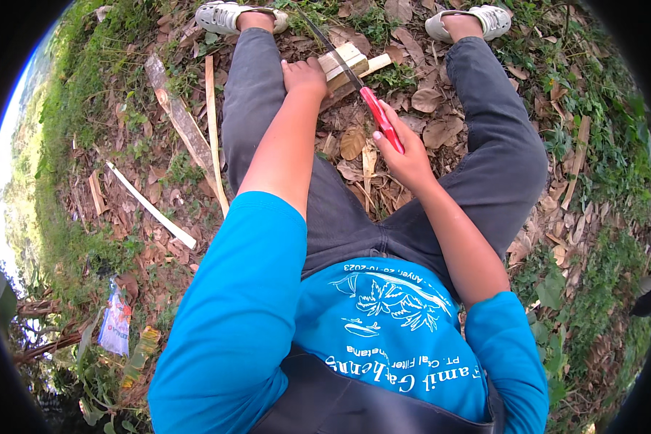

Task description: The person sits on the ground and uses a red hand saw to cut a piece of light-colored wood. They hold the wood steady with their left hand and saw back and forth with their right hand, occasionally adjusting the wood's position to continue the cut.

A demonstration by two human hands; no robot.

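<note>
My right hand (410, 157) is wrapped round the red handle of a saw (383, 119). Its long, narrow dark blade slants up and to the left, crossing over a pale block of wood (343, 61). Whether the blade edge touches the wood is hard to tell. At the block's left end my left hand (307, 77) grips it, next to my left shin, with part of the fingers hidden. Beneath the block, a thinner pale wood strip (377, 65) sticks out to the right.
My outstretched legs flank the work. Dry leaves and wood shavings (369, 163) lie between them. To the left are a rough log (184, 126), a long thin strip (213, 130), a curved pale strip (152, 207) and a plastic packet (116, 322). Another stick (577, 163) lies right.
</note>
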